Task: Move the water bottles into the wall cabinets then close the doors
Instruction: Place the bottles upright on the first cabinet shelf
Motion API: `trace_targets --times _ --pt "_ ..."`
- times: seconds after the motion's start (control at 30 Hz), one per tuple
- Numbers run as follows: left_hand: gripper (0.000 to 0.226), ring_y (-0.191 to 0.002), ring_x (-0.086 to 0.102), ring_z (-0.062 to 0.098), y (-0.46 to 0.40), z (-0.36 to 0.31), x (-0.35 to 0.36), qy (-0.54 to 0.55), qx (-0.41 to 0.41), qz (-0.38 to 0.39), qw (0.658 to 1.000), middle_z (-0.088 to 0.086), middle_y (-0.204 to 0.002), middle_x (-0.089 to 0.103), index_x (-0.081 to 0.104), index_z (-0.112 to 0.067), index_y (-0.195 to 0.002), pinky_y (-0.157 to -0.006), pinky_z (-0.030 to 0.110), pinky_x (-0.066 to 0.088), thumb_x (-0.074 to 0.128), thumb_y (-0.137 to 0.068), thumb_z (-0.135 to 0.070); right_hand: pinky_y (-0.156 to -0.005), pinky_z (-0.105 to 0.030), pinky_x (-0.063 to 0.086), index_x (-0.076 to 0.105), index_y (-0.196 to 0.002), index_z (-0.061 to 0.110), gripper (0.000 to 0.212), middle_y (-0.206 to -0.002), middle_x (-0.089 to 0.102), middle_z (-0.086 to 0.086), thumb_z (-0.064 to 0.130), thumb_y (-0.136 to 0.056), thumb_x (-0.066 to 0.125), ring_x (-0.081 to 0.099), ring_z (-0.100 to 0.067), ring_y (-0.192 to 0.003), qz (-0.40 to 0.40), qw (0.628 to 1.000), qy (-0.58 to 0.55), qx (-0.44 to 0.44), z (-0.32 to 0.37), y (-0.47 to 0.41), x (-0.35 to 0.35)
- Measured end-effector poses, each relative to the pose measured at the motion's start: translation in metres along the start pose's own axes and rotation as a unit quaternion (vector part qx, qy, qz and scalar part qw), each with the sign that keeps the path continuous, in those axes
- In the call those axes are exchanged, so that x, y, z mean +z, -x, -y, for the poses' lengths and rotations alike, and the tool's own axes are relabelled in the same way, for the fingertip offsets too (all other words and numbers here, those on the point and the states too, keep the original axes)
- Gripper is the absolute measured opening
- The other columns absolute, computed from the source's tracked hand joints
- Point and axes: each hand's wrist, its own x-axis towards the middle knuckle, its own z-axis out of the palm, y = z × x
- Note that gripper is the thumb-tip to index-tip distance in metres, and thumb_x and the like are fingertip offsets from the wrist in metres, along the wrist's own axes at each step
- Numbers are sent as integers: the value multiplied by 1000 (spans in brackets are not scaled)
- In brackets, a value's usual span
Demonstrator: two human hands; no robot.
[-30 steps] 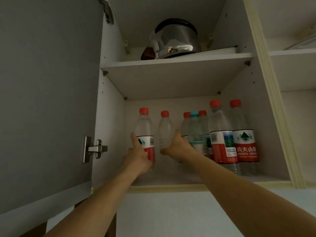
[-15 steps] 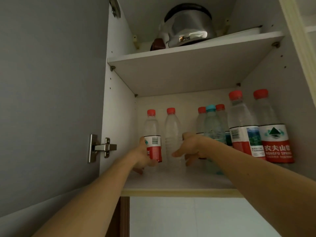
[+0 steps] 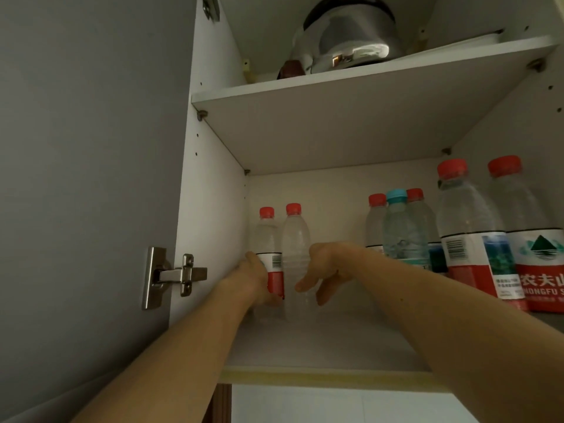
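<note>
Two red-capped bottles stand at the back left of the wall cabinet's lower shelf [image 3: 320,346]. My left hand [image 3: 254,279] grips the labelled bottle [image 3: 270,248] against the left wall. The clear unlabelled bottle [image 3: 295,239] stands right beside it. My right hand [image 3: 322,270] hangs just to its right with fingers loose and spread, holding nothing. Several more bottles [image 3: 467,236] stand grouped on the right, one with a blue cap [image 3: 396,197]. The grey cabinet door [image 3: 85,178] is swung open at the left.
A steel pot [image 3: 348,41] and a small dark object [image 3: 290,68] sit on the upper shelf [image 3: 351,83]. A metal hinge [image 3: 174,276] joins the door to the left wall. A gap of bare shelf lies between the two bottle groups.
Both bottles went deeper into the back left corner. My right hand let go of the clear bottle and opened; my left hand keeps its hold. The view came closer and shifted left.
</note>
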Motion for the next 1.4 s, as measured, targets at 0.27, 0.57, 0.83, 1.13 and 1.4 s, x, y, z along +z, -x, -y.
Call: trace_targets --times 0.27,0.57,0.83,1.13,1.4 --pt "135 -126 50 40 -7 7 -1 -63 133 -136 980 17 -152 22 -5 -24 -159 -103 52 48 94 -68 -27 -84 -48 62 25 -153 15 98 -133 55 -19 21 -79 88 68 -34 -106 -60 995 80 -23 -21 -19 9" --pt "141 -149 13 42 -14 6 -8 -390 144 -208 885 20 -166 -11 -10 -12 -160 -122 53 18 71 -67 -79 -104 -56 46 -29 -150 36 157 -157 23 -15 50 -55 96 33 -38 -140 -251 869 384 -184 -25 -29 13" --pt "137 -153 -4 44 -26 3 -1 -477 46 -169 861 18 -167 -14 -26 -10 -156 -120 63 -10 57 -76 -84 -119 -64 21 -31 -154 23 145 -170 -1 -10 61 -72 82 -8 -39 -155 -252 841 462 -128 -23 -24 21" --pt "133 -153 -4 44 -25 1 -1 -503 3 -161 849 20 -168 -9 -25 -4 -154 -123 56 -9 66 -81 -69 -122 -65 8 -33 -153 20 135 -171 -4 -7 71 -80 68 -15 -36 -155 -239 830 493 -102 -25 -28 23" --pt "122 -154 -3 42 -21 3 -2 -532 -26 -153 832 23 -166 -4 -21 -4 -156 -124 53 -10 60 -89 -64 -102 -50 46 8 -156 10 119 -144 43 -18 45 -74 87 43 -37 -131 -290 846 436 -100 -23 -22 19"
